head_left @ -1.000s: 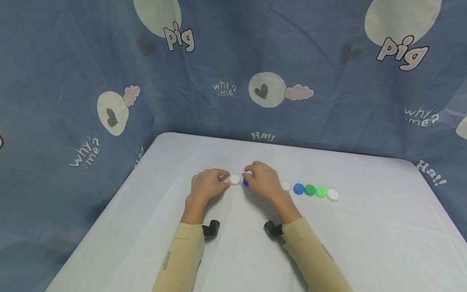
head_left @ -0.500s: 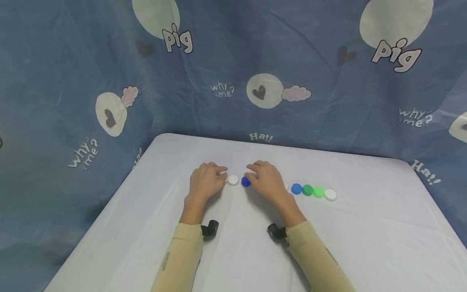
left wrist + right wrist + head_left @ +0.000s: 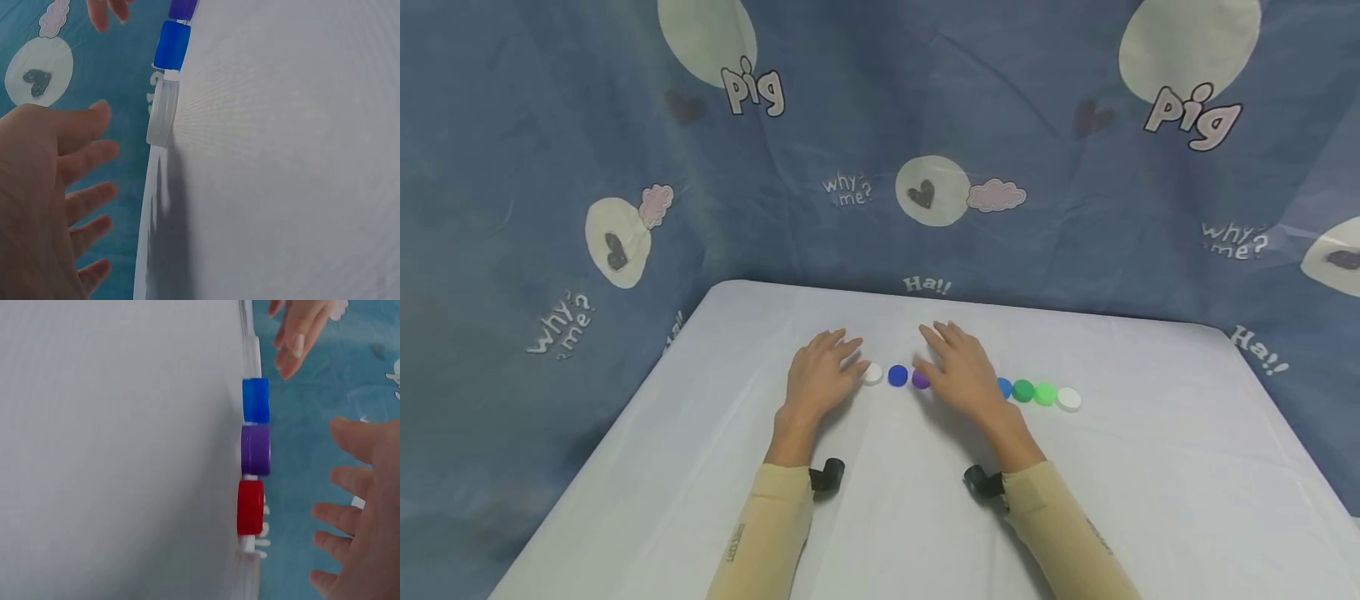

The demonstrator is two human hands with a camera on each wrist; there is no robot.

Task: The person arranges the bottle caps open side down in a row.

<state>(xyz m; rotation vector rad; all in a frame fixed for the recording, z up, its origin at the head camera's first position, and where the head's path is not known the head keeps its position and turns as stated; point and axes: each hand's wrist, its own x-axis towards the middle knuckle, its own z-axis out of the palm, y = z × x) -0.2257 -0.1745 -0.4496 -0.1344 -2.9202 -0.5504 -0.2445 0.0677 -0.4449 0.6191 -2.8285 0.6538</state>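
Observation:
A row of round plastic bottle caps lies on the white table. My left hand hovers with spread fingers beside the white cap at the row's left end; the left wrist view shows a gap between the fingers and that ridged cap. A dark blue cap and a purple cap follow to the right. Over the row is my right hand, fingers extended and holding nothing. It hides a red cap from the head view, but the right wrist view shows it beside the purple one.
Farther right along the row are a blue cap, a green cap, a light green cap and another white cap. A blue printed curtain hangs behind the table's far edge.
Both hands have lifted off the caps and their fingers have spread. The right hand has drawn back to the right, uncovering the dark blue and part of the purple cap. The head view has shifted slightly.

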